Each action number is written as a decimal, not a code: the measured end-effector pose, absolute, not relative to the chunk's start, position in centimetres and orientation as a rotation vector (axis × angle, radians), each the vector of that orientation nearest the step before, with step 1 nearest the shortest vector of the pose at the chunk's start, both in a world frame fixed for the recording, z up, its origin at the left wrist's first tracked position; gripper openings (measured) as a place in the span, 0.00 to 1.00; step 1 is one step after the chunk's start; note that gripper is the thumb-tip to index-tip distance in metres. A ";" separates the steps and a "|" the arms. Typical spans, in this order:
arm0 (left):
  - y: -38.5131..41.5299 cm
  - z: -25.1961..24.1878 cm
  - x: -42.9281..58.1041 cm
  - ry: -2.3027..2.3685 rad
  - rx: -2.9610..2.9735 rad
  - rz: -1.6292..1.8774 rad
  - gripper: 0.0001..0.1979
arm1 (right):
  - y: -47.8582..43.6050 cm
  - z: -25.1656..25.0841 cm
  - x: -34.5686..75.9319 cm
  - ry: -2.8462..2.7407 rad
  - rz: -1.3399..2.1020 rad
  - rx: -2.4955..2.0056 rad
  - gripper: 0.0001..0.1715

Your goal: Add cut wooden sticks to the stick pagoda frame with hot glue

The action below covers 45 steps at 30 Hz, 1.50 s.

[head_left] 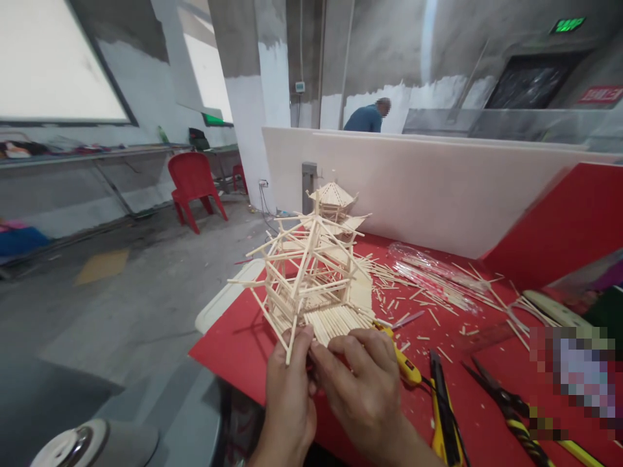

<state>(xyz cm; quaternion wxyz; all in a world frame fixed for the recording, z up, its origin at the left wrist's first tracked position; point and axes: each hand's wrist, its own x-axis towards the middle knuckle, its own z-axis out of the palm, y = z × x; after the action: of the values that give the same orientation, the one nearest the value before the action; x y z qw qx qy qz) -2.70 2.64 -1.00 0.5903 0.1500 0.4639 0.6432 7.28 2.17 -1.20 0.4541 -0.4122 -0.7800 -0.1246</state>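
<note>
A pavilion model built of thin wooden sticks is tilted above the red table mat. My left hand pinches a stick at the model's lower front corner, fingers closed. My right hand grips the slatted base edge beside it, fingers curled over the sticks. Both hands meet at the model's near edge.
A yellow tool, a yellow utility knife and black scissors lie right of my hands. Loose sticks and a clear wrapper are scattered behind. A white partition stands at the back, a person beyond it, a red chair left.
</note>
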 end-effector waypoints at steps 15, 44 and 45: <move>2.7 -0.5 -2.1 1.253 0.423 1.512 0.15 | 1.2 0.5 12.3 -1.819 -0.171 -0.901 0.18; 2.9 -0.5 -2.6 1.274 0.451 1.449 0.16 | 4.7 -8.7 21.2 -1.827 0.725 -1.865 0.13; 2.9 -0.5 -2.6 1.269 0.456 1.451 0.16 | 4.6 -8.8 21.7 -1.795 0.730 -1.848 0.15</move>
<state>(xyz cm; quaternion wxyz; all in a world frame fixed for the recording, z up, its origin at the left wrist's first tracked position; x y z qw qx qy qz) -2.60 2.87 -0.54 0.5482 0.1926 0.5358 0.6126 21.70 4.62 -8.82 0.2297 -0.6718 -0.6523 0.2654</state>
